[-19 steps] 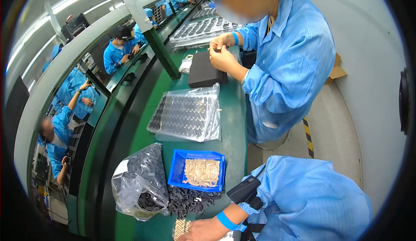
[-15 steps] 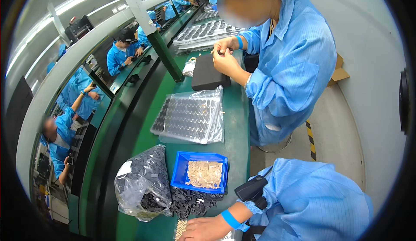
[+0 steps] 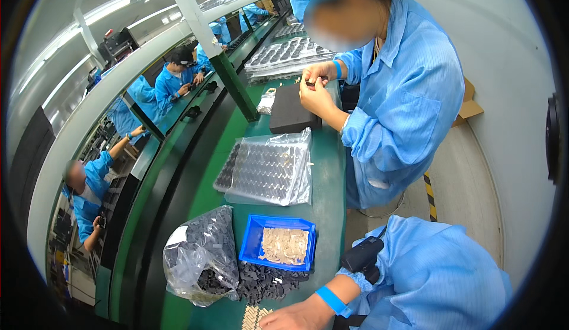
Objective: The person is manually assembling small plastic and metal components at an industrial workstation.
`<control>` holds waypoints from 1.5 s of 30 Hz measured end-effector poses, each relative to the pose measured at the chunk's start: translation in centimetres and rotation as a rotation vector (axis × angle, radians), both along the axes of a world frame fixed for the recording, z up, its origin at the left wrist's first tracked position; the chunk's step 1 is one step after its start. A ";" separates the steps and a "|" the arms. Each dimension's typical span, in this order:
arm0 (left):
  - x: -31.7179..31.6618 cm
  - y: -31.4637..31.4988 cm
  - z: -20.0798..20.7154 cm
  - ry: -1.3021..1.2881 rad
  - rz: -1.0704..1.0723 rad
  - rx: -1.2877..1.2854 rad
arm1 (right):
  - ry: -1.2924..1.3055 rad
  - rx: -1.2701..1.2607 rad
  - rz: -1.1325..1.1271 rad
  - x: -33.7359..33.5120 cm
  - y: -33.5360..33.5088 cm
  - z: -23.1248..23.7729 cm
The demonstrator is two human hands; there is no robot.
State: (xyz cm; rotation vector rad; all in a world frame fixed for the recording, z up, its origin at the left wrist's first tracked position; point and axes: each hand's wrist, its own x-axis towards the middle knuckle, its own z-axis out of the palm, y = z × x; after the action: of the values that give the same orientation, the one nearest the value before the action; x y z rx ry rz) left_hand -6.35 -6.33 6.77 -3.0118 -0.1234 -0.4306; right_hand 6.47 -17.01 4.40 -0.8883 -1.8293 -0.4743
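Observation:
My right hand [image 3: 299,316] is low in the picture, reaching in from the lower right with a blue band [image 3: 333,301] at the wrist. Its fingers rest at the edge of a patch of small tan pieces in neat rows [image 3: 252,316]. The lower rim cuts off the fingertips, so their grip is hidden. Just beyond lies a heap of small black pieces [image 3: 261,285], with a blue bin [image 3: 248,244] of loose tan pieces [image 3: 284,246] above it. A clear bag of black pieces [image 3: 204,253] sits to the left. My left hand is out of view.
Farther along the green table [image 3: 329,182] lie plastic-wrapped black trays [image 3: 267,170] and a black foam block [image 3: 291,112]. A co-worker in blue [image 3: 403,99] holds a small part above the block. A green post [image 3: 234,87] stands at the table's far side.
My right hand has drawn back slightly to the right, baring more of the tan rows. The whole view has shifted a little. The co-worker's hands stay together.

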 end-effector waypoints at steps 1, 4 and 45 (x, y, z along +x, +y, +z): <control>0.2 0.0 -0.3 0.010 0.010 -0.001 | 0.110 0.018 0.061 -0.4 -0.1 1.1; 1.1 -0.7 -1.2 0.012 0.035 0.007 | 0.083 0.006 0.105 -0.4 -0.6 2.0; -1.6 -5.3 -2.1 0.650 -0.374 4.216 | 0.375 -0.489 -0.029 1.9 -3.5 -0.3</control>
State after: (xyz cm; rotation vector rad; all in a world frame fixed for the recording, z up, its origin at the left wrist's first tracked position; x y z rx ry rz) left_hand -7.91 -11.59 4.66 -4.4406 -1.7497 -1.3289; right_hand 8.36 -20.53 4.11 -1.2388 -1.6034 0.1334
